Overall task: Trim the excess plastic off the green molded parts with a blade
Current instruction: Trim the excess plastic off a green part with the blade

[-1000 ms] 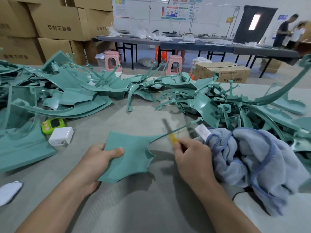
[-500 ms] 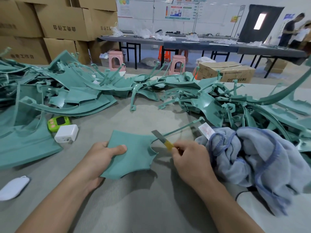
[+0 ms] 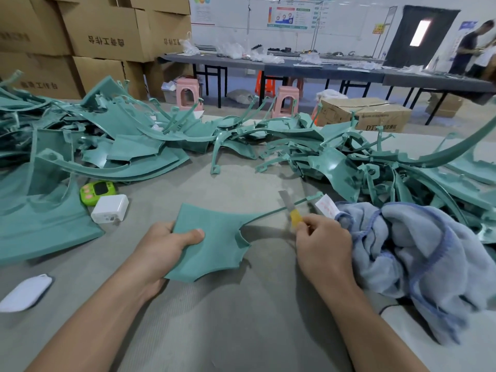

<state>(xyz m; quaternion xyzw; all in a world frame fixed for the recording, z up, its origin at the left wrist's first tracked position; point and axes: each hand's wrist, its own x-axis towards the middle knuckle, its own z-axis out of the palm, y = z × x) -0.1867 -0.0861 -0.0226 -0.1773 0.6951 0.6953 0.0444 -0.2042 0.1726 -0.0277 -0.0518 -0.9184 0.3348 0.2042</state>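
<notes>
Both hands grip: left part, right blade

Left hand grips the flat green molded part by its left edge, thumb on top. Just right of the part, the right hand pinches a yellow-handled blade, metal end crossing the part's thin stem. Blue towel further right of the part, white charger and green timer off to its left, pile of green parts behind it.
</notes>
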